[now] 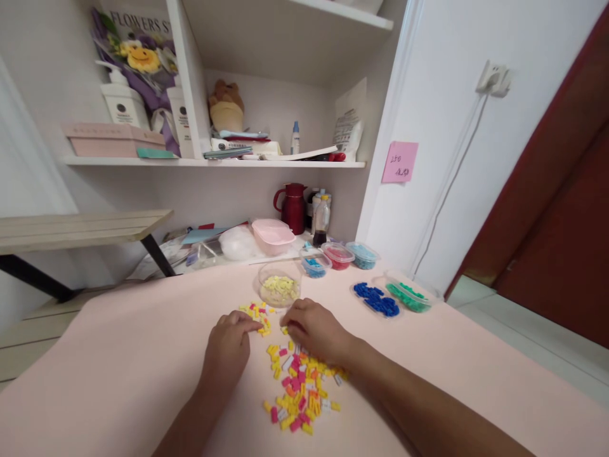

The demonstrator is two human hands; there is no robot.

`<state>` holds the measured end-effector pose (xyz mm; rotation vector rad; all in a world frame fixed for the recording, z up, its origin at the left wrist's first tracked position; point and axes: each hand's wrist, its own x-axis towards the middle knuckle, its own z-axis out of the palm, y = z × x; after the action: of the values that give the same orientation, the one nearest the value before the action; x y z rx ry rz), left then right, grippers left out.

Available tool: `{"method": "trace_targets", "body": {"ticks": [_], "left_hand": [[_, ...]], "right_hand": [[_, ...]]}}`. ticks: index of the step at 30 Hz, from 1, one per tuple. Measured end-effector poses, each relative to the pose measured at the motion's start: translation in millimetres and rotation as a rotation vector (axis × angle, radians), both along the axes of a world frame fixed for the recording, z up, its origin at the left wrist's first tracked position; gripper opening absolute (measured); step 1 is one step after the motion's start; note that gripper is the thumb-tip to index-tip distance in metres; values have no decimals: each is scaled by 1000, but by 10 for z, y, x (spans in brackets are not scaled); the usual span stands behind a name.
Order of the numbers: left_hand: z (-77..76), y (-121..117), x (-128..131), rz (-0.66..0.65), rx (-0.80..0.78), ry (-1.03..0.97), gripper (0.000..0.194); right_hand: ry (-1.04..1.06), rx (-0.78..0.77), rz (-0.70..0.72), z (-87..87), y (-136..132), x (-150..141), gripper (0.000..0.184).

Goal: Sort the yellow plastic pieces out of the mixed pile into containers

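My left hand (231, 346) rests on the table, its index finger stretched onto a small pile of yellow, pink and white toy bricks (257, 311). It appears to hold nothing. To its right, my right hand (316, 327) has its fingers bent and drawn together over a small yellow brick (285, 330). Its fingertips hide part of that brick. Nearer to me spreads a larger heap of yellow, pink, orange and white bricks (297, 381), partly under my right wrist. Just beyond both hands stands a round clear dish (262, 295) of pale yellow bricks (280, 287).
At the right are dark blue bricks (375, 299) and a clear tub of green bricks (413, 297). Tubs of blue (314, 266), red (337, 256) and light blue bricks (364, 255) line the back. Behind stand a pink bowl (273, 236), a bottle (321, 222) and a red jug (293, 208).
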<state>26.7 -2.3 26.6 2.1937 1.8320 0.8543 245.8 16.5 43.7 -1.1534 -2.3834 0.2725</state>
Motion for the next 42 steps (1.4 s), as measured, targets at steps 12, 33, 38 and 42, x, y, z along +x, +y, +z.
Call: {"method": "trace_targets", "body": {"ticks": [12, 33, 38, 42], "left_hand": [[17, 0, 4, 59, -3, -124, 41], [56, -38, 10, 198, -109, -559, 26], [108, -42, -29, 313, -117, -683, 25], [126, -38, -61, 354, -133, -704, 27]], "right_hand": [[27, -128, 78, -14, 68, 150, 40], [140, -156, 97, 215, 32, 203, 16], [486, -67, -22, 456, 197, 173, 8], [565, 73, -124, 506, 493, 76, 11]]}}
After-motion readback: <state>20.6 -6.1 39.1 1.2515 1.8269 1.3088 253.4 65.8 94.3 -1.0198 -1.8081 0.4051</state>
